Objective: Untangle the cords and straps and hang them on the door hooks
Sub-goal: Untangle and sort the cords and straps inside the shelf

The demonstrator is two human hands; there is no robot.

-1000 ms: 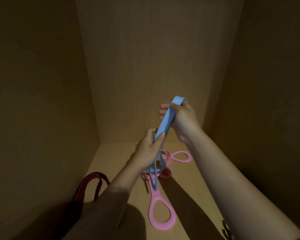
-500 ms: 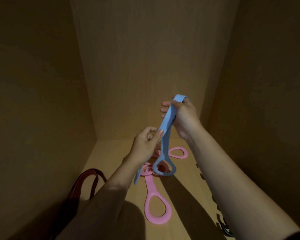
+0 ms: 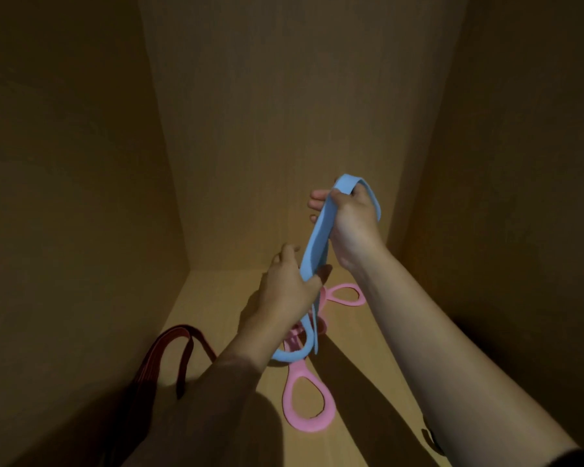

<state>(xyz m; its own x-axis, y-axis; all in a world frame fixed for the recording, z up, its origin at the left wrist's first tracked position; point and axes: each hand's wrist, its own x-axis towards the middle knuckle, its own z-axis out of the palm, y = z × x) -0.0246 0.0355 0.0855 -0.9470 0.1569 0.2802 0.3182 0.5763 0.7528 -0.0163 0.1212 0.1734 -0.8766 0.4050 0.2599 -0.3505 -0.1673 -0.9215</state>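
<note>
Two hands work inside a wooden cabinet, dim light, no door hooks in view. Cabinet floor: dark red strap lies at the left edge near the front; pink strap lies mid-floor, one loop toward the front, another loop toward the back right. Blue strap is lifted above the floor, stretched between both hands. Right hand is closed around its top fold, held high. Left hand is clamped on the blue strap lower down; its bottom loop hangs just over the pink strap, contact there can't be told. Step in hand: freeing blue from pink, likely nearly loose. Next move calls for raising blue clear without dragging pink, then finding a hook.
</note>
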